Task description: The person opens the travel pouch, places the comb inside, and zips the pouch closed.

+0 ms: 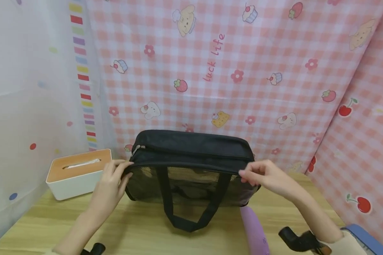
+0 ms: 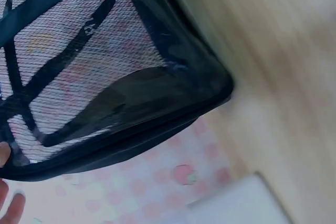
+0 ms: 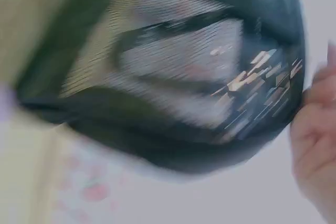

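A black see-through zip bag [image 1: 191, 184] stands upright on the table, its strap handle [image 1: 191, 226] hanging down in front. My left hand [image 1: 110, 184] pinches the top left corner, thumb in front and fingers over the edge, close to the metal zipper pull [image 1: 137, 149]. At the opposite top corner, my right hand [image 1: 266, 177] has its fingers curled, thumb and forefinger pinching the bag's edge. The right wrist view, blurred, has this hand [image 3: 320, 129] right against the bag's rim. Mesh panels and dark straps show through the bag's clear side [image 2: 131, 77] in the left wrist view.
A white tissue box [image 1: 76, 184] with a wooden lid stands left of the bag. A purple rounded object [image 1: 254, 232] lies in front of the bag's right end. Behind hangs a pink checked cloth [image 1: 191, 71]. A blue object [image 1: 368, 239] sits at the lower right.
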A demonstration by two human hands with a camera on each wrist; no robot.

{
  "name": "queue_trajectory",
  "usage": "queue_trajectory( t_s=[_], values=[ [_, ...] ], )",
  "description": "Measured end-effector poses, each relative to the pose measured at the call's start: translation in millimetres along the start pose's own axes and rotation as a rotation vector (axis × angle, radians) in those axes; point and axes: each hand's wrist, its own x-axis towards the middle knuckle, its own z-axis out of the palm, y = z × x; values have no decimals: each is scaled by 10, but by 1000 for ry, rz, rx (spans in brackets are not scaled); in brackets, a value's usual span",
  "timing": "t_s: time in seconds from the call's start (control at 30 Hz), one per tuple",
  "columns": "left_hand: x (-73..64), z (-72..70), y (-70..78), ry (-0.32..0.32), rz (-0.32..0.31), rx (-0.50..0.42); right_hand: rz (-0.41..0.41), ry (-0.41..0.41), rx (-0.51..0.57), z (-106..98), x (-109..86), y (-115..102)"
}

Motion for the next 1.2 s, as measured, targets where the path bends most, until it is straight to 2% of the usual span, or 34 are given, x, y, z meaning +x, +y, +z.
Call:
queue_trajectory(
  t_s=[0.07, 0.13, 0.23, 0.3, 0.43, 0.53, 0.6, 0.67, 0.77, 0.87, 0.97, 1.1, 1.2],
  values=[
    [80, -65, 17, -32, 54, 23, 28, -132, 72, -52, -172, 205],
    [198, -123, 52, -104, 95, 17, 69, -232, 107, -75, -319, 414],
    [461, -194, 151, -311, 94, -21, 163, -340, 77, -11, -474, 718],
    [681, -213, 232, -469, 78, -38, 274, -367, 28, 122, -547, 868],
    [1141, -145, 400, -745, 96, -28, 549, -366, -166, 487, -655, 1026],
    [1413, -9, 507, -942, 147, 16, 699, -287, -348, 758, -716, 1087],
    [1536, 79, 562, -1076, 145, 59, 748, -232, -417, 894, -742, 1121],
    [1613, 151, 599, -1196, 134, 112, 753, -181, -457, 983, -768, 1164],
    [1671, 223, 619, -1336, 130, 184, 758, -150, -454, 1024, -812, 1202],
    [1696, 285, 642, -1441, 138, 248, 775, -124, -411, 1008, -878, 1222],
    [1698, 333, 687, -1505, 161, 354, 789, -116, -352, 953, -929, 1237],
    [1679, 364, 738, -1519, 199, 477, 856, -161, -278, 823, -944, 1267],
    [1671, 371, 759, -1509, 188, 515, 914, -156, -106, 717, -936, 1288]
  ],
)
